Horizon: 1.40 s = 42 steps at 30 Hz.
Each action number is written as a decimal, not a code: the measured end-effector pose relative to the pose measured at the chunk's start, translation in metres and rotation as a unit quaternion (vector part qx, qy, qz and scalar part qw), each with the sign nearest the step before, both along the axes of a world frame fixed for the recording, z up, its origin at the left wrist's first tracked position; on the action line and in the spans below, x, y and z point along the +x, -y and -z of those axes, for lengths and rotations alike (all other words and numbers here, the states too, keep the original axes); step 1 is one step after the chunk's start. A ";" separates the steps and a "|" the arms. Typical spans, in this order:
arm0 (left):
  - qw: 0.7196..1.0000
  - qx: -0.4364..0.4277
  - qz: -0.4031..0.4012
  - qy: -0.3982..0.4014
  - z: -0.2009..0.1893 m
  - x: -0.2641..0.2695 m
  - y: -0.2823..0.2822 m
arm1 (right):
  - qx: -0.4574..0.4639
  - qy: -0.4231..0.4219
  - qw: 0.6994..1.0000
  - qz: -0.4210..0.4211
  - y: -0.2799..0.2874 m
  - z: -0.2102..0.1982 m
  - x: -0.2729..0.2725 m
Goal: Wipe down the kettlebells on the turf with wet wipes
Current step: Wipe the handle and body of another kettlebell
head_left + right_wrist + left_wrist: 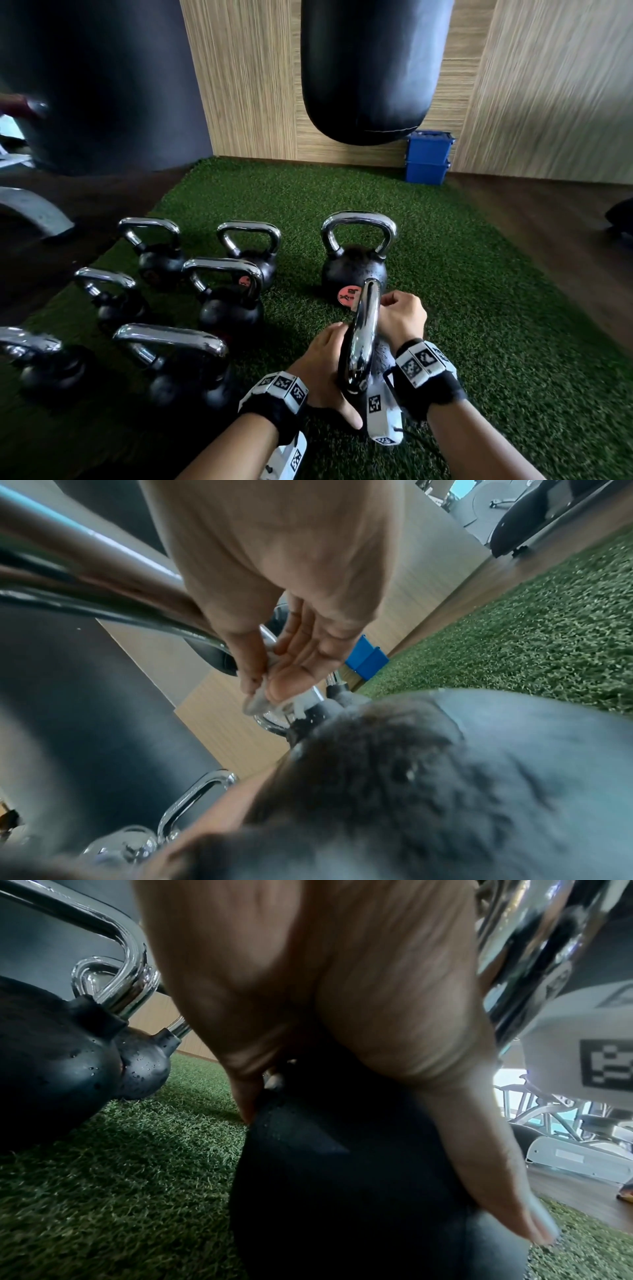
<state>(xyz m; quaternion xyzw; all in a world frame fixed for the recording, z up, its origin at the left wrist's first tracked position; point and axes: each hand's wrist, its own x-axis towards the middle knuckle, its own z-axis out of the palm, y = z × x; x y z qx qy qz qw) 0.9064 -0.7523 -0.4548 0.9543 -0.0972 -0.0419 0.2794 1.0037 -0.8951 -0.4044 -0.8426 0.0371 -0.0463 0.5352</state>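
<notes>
Turf (462, 308) meets wood-panelled wall (246, 85); punch bag (373, 68) hangs.

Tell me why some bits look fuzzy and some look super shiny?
Head view: the wooden wall is smeared by motion blur and the chrome handle glares. Left wrist view: the left hand sits too close, so it is soft. Right wrist view: the kettlebell body is out of focus.

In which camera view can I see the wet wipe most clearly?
The right wrist view shows it best: the wet wipe is pinched by the right hand against the chrome handle of the kettlebell. In the head view the hand hides it; the left wrist view does not show it.
</notes>
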 end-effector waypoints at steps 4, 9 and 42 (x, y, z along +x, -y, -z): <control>0.998 0.060 0.018 0.007 0.003 0.001 0.000 | -0.066 -0.061 0.995 -0.031 0.003 0.002 0.003; 0.993 -0.028 0.011 -0.113 -0.013 0.004 -0.009 | -0.133 -0.082 0.983 -0.097 0.002 -0.008 0.002; 0.931 0.341 0.124 -0.049 -0.178 0.038 -0.002 | -0.420 0.089 0.874 -0.228 0.068 -0.072 -0.050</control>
